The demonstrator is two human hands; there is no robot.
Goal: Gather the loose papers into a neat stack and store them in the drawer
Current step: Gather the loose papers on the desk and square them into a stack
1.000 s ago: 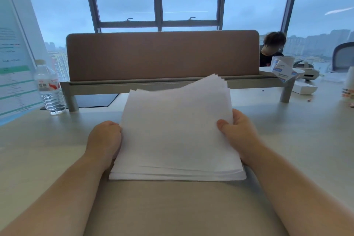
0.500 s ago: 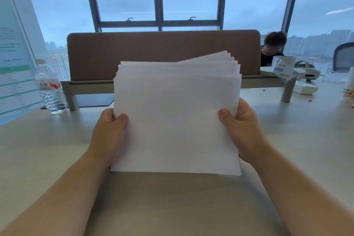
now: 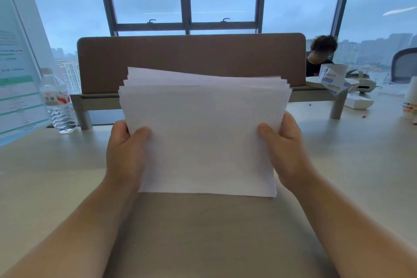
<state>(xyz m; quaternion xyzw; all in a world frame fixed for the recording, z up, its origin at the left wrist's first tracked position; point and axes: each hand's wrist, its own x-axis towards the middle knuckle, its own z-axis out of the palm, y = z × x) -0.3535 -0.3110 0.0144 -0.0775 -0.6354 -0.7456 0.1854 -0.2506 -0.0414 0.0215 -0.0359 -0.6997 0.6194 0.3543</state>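
Standing on its lower edge on the pale wood-grain tabletop, near the front edge at mid-width, the stack of white paper sheets is upright, its top edges fanned unevenly. Left hand clamps the stack's left edge, thumb in front; right hand clamps the right edge likewise. A clear plastic water bottle stands toward the tabletop's far left.

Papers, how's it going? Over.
Both hands, left hand and right hand, gripping paper stack upright on desk. Top edges uneven. Nothing blocking.
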